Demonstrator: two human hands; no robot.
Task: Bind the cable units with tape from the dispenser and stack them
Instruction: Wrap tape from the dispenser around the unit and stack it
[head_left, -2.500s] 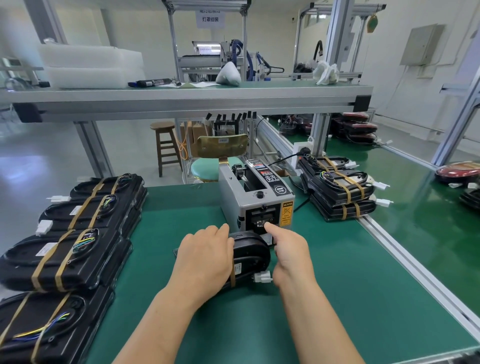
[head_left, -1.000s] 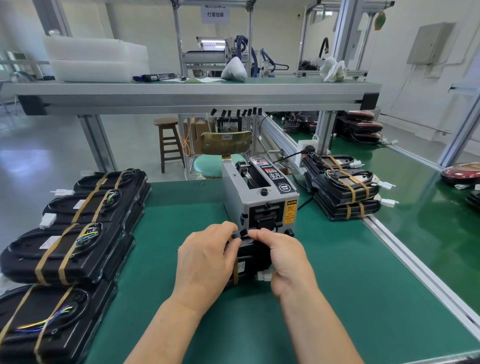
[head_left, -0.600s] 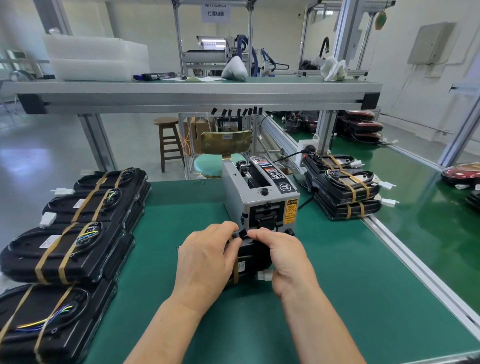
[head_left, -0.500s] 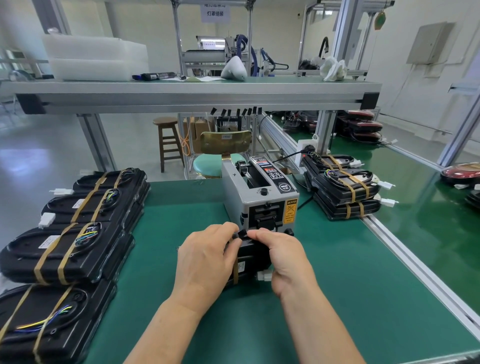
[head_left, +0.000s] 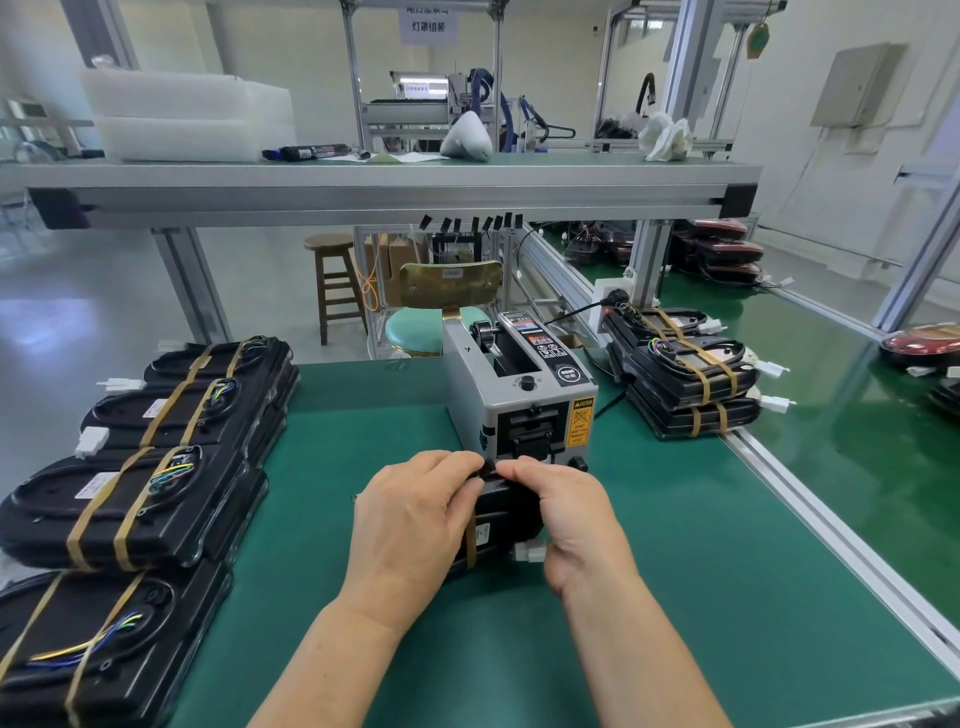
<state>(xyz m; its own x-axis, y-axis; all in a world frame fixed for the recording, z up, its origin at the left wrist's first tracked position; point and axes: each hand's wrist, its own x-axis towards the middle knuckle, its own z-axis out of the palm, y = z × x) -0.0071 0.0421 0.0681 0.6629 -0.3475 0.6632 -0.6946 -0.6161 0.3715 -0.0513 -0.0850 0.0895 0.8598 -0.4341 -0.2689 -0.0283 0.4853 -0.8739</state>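
your right hand (head_left: 566, 514) left the dispenser (head_left: 519, 395); now it and your left hand (head_left: 415, 514) both pinch a small black tape piece (head_left: 488, 464) atop the cable unit (head_left: 506, 512), just in front of the dispenser. uneven pressing could wrinkle it or stick it to your fingers.

Your right hand (head_left: 566, 514) no longer points its forefinger at the outlet of the tape dispenser (head_left: 519, 400). It now sits drawn back on the far edge of the cable unit (head_left: 506, 512), thumb and forefinger curled. Your left hand (head_left: 410, 519), which lay flat over the unit, now bends its fingertips in to meet the right. Between them you pinch a small black piece (head_left: 488, 466), probably tape, though it is too small to be sure.
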